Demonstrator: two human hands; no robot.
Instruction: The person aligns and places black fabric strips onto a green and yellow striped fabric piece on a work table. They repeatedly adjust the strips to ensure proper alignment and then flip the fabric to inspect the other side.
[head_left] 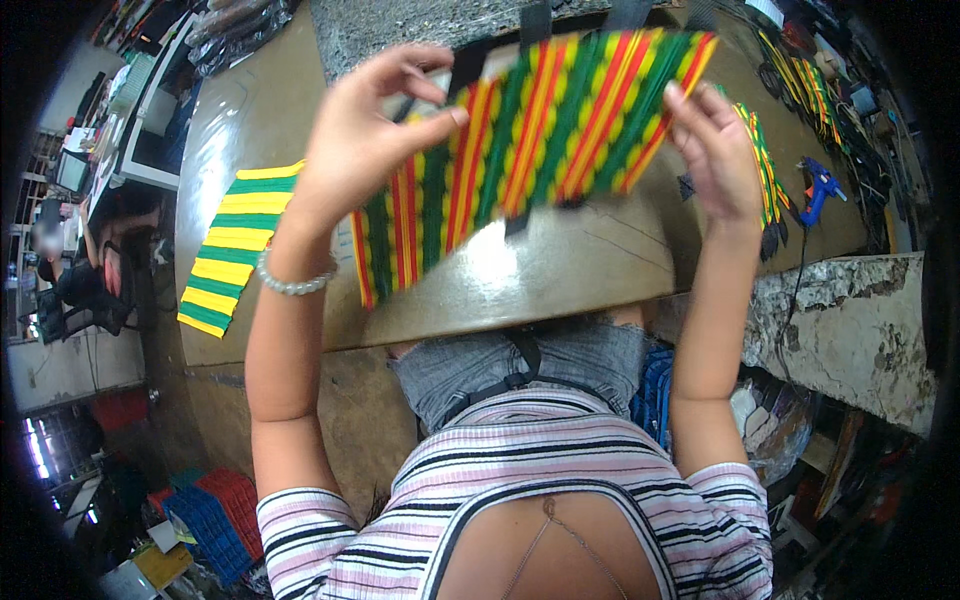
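Note:
A striped woven panel (540, 125) in green, yellow and red is raised above the table, slanting from lower left to upper right. My right hand (715, 150) pinches its right edge between thumb and fingers. My left hand (390, 120) is at the panel's upper left, its thumb in front of the cloth and its curled fingers apart from the thumb. Between that thumb and the fingers shows a gap, with no grip on the panel visible. To the left, a second panel (235, 255) with green and yellow stripes lies flat on the table.
The brown table (590, 255) has a shiny covering. At its right lie a blue glue gun (822, 188) and bundles of striped strips (815, 95). A rough grey slab (410, 30) with dark straps is at the far side. Another person (80, 265) sits at far left.

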